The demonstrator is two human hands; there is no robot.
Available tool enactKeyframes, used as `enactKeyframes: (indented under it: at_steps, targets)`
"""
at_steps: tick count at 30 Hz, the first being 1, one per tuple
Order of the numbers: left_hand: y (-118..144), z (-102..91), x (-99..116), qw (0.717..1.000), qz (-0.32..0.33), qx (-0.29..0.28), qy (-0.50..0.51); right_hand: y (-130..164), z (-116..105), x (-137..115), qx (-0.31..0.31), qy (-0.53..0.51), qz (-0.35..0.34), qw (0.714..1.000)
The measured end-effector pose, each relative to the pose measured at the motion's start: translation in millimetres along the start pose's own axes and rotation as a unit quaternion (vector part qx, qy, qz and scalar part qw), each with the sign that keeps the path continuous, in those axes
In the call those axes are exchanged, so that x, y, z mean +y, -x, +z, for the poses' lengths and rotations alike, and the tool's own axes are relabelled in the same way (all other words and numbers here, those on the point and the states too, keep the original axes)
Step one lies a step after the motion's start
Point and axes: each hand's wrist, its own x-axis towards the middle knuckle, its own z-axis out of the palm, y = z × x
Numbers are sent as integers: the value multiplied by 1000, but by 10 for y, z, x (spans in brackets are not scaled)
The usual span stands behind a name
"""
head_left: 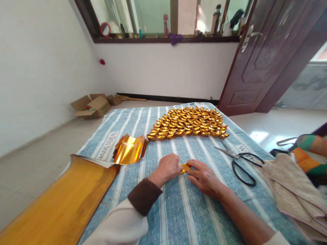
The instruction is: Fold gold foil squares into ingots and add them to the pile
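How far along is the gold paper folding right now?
Done: a large block of folded gold ingots sits in rows at the far end of the striped cloth. In hand: the left hand and right hand press one small gold piece flat on the cloth. Left: a stack of cut gold sheets and a long gold roll lie unfolded, scissors nearby.

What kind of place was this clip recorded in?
Probably a room in a home: a striped cloth covers the work surface, a wooden door stands open, and bottles line the window sill.
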Motion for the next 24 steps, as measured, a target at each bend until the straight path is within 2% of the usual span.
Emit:
enactKeyframes:
  at_steps: [7,13,17,19,21,24]
  targets:
    - [-164,-31,-4,996,-27,-30,85,-27,-38,-28,2,-24,12,1000]
    - [-203,13,-57,973,-26,-104,205,-29,-26,-24,3,-46,22,999]
    - [-153,37,-99,947,-20,-130,293,-9,56,20,60,-90,41,993]
    - [-123,37,-127,933,-15,-129,336,-12,88,39,117,-132,79,981]
    - [-100,22,-157,921,-6,-119,372,-35,90,38,158,-190,148,958]
    - [-75,-28,-187,905,8,-101,414,-104,35,-10,152,-306,260,903]
